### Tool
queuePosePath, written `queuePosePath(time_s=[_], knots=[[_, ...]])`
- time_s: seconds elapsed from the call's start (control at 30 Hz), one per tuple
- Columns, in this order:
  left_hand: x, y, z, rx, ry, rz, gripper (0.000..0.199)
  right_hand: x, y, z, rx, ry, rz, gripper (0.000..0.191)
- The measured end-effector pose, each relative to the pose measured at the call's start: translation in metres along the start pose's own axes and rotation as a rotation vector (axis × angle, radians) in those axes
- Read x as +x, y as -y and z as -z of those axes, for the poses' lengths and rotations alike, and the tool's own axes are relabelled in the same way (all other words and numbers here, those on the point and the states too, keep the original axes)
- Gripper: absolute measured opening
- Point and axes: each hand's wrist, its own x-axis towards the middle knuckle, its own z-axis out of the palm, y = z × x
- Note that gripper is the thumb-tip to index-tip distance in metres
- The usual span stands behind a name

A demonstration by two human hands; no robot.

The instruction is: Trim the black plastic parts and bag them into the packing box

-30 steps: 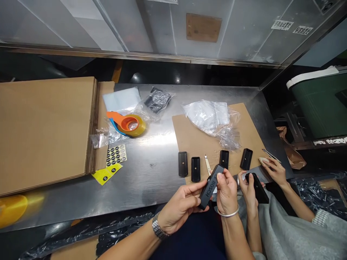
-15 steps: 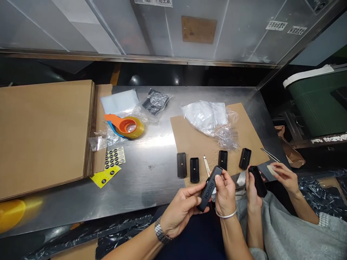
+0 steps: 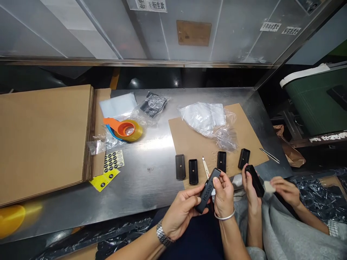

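Grips the dark BOSCH case [image 3: 208, 190] in both hands, above the near edge of the metal table [image 3: 151, 177], lettering up and slanted with its upper end toward the right. Clamps the lower end between thumb and fingers of the left hand [image 3: 181, 211], and pinches the upper end with the right hand [image 3: 223, 193], close beside it. Just beyond, shows four black shells [image 3: 193, 171] in a rough row at the near side of a cardboard sheet [image 3: 187, 135], with a slim cream tool [image 3: 205, 167] between the second and third. Farther back on the sheet, has clear plastic bags [image 3: 202, 117]. To the left, includes an orange tape dispenser [image 3: 126, 129], round stickers [image 3: 114, 160] overlapping a yellow label sheet [image 3: 104, 180], and a tall cardboard stack [image 3: 45, 141]. To the right, takes in a co-worker's hands [image 3: 253, 193], one holding a black case [image 3: 255, 180], the other a pale pad [image 3: 269, 187].
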Motion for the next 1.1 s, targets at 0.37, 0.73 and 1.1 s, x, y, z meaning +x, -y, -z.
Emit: queuePosePath(time_s=[0.37,0.73,1.1], knots=[[0.004,0.004,0.000,-0.003,-0.038,0.005,0.033,0.002,-0.007,0.004,-0.007,-0.006,0.005,0.034],[0.001,0.001,0.002,-0.028,-0.020,-0.013,0.032,0.002,-0.009,0.002,0.105,0.025,-0.123,0.031],[-0.002,-0.003,0.009,0.079,0.093,0.015,0.054,0.004,-0.011,0.001,0.193,0.048,-0.171,0.027]])
